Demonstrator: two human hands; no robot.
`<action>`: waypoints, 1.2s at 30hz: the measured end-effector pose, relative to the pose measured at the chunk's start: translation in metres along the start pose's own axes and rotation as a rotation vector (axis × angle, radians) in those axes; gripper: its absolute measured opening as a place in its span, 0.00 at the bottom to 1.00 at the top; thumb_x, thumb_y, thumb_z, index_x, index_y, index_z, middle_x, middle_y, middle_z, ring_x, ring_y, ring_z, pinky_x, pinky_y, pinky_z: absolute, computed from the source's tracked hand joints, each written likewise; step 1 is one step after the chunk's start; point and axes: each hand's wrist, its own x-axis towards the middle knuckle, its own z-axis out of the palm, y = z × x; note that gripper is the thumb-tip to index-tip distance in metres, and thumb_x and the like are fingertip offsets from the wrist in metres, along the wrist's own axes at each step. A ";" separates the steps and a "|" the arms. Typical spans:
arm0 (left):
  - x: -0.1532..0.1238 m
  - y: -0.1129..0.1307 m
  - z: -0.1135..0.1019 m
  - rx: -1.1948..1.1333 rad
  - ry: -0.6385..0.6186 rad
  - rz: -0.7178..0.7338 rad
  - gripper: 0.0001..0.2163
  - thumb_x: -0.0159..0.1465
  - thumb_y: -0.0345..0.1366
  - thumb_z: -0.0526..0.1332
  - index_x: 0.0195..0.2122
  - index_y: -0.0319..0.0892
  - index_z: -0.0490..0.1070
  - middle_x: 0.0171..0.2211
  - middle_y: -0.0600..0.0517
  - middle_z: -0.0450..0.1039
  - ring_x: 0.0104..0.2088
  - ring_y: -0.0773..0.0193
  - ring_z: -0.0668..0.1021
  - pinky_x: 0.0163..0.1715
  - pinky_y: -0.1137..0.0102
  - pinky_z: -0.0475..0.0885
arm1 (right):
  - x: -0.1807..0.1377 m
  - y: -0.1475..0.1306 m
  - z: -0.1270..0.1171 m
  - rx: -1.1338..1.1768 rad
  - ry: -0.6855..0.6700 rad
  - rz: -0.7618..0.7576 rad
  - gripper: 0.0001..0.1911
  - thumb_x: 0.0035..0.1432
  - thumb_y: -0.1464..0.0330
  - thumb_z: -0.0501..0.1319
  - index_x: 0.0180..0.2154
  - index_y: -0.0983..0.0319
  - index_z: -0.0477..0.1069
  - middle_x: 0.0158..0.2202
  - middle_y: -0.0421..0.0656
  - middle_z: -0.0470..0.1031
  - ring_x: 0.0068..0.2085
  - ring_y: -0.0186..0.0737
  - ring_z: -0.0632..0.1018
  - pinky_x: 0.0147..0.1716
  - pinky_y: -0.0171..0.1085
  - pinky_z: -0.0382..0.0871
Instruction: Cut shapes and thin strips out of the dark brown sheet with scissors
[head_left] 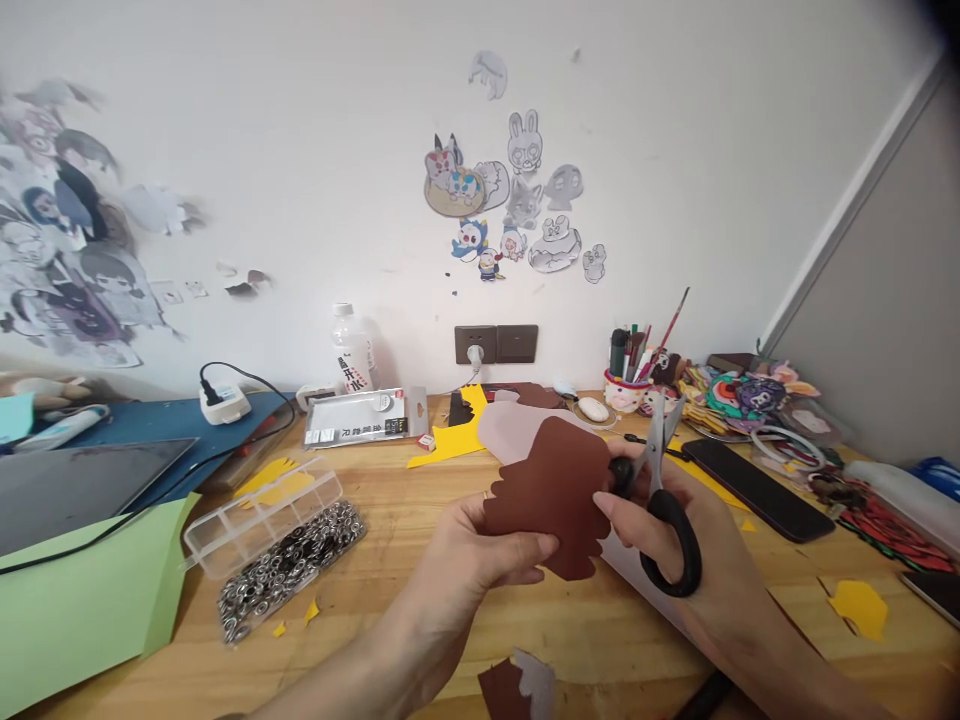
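A brown paper cutout [559, 490] with jagged, scalloped sides is held up in front of me. My left hand [487, 555] pinches its lower left part, thumb on the front face. My right hand [667, 530] has black-handled scissors [679, 560] hooked on its fingers, the silver blades pointing up and slightly parted. That hand's thumb also touches the cutout's right edge. Beneath lies a pale greyish-pink sheet [510, 428], partly hidden by the cutout and my hands. A brown and grey scrap [517, 688] rests on the wooden table [390, 600] nearer to me.
At left stand an open clear box of metal eyelets [292, 560] and a light green folder [97, 600]. Yellow scraps [450, 445], a packaged ruler [360, 418] and a bottle [351, 350] sit farther back. On the right are a pen cup [624, 392] and a black phone [757, 488].
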 end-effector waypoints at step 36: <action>0.009 0.017 -0.016 -0.126 0.154 0.304 0.08 0.53 0.31 0.62 0.35 0.37 0.72 0.34 0.47 0.75 0.37 0.60 0.75 0.40 0.65 0.68 | -0.004 0.007 0.005 -0.031 -0.580 0.188 0.12 0.51 0.66 0.59 0.39 0.63 0.68 0.24 0.36 0.62 0.25 0.33 0.67 0.29 0.35 0.63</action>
